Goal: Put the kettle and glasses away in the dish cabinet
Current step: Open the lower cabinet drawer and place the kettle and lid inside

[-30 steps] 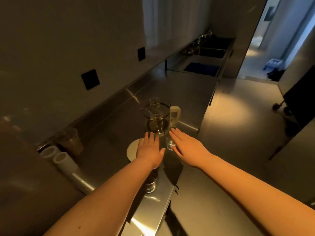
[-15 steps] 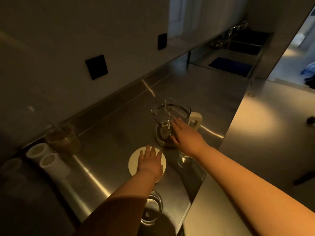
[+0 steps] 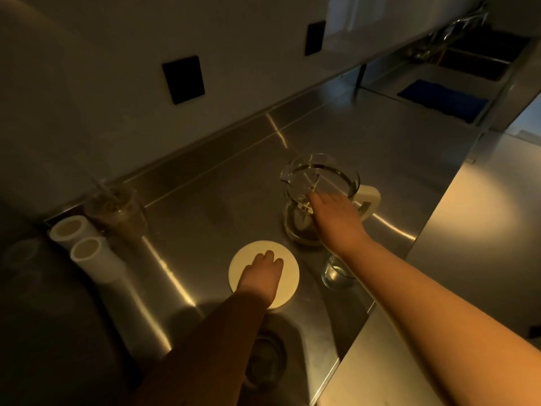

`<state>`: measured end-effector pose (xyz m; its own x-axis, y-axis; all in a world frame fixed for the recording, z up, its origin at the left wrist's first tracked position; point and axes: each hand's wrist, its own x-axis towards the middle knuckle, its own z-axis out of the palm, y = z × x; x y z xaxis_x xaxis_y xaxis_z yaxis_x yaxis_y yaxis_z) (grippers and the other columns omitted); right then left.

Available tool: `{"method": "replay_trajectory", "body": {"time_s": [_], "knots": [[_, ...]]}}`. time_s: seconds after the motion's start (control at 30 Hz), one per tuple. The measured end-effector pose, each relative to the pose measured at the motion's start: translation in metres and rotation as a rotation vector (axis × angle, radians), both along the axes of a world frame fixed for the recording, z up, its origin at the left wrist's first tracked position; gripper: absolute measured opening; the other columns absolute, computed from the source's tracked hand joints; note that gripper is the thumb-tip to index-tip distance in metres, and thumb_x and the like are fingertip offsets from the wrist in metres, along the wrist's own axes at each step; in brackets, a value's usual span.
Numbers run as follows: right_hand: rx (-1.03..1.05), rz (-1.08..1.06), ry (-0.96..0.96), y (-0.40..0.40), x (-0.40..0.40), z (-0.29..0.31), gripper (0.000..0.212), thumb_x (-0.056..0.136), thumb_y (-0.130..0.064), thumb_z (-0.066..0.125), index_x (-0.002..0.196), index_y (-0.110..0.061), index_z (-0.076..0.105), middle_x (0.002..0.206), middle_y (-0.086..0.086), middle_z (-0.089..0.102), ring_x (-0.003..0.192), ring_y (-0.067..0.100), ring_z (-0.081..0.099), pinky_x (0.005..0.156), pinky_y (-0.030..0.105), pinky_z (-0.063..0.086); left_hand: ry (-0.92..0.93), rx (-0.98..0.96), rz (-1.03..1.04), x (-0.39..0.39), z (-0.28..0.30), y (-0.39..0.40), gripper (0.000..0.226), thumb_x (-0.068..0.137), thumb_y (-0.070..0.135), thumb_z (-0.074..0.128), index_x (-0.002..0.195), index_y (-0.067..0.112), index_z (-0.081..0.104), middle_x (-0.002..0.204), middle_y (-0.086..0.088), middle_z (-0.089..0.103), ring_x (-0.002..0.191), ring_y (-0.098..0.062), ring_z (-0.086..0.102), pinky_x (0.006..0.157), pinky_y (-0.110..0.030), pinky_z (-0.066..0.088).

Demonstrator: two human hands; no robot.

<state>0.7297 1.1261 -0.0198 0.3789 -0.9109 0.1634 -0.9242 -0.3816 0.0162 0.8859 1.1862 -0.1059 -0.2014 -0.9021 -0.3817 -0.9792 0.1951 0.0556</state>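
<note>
A clear glass kettle with a cream handle stands on the steel counter. My right hand hovers over its near side, fingers extended and apart, holding nothing. A small drinking glass stands just in front of the kettle, under my right wrist. A second glass sits in shadow near the counter's front edge, partly under my left forearm. My left hand lies flat on a round cream coaster.
Two white cylinders and a plastic cup with a straw stand at the left by the wall. Black wall sockets sit above the counter. A sink with a blue cloth lies far right.
The view has tilted down and closer to the counter. My right hand has reached forward from the small glass to over the kettle. My left hand has settled onto the coaster.
</note>
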Motion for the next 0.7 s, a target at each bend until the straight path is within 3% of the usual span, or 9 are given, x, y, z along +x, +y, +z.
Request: {"method": "replay_trajectory", "body": {"time_s": [0.7], "knots": [[-0.030, -0.045, -0.097, 0.0003, -0.0019, -0.0020, 0.028, 0.083, -0.011, 0.064, 0.108, -0.019, 0.053, 0.097, 0.003, 0.063, 0.091, 0.023, 0.058, 0.086, 0.034, 0.041, -0.098, -0.109, -0.130, 0.0008, 0.0018, 0.0020, 0.048, 0.091, 0.010, 0.052, 0.136, 0.010, 0.034, 0.139, -0.015, 0.035, 0.126, -0.033, 0.035, 0.096, -0.042, 0.041]]}}
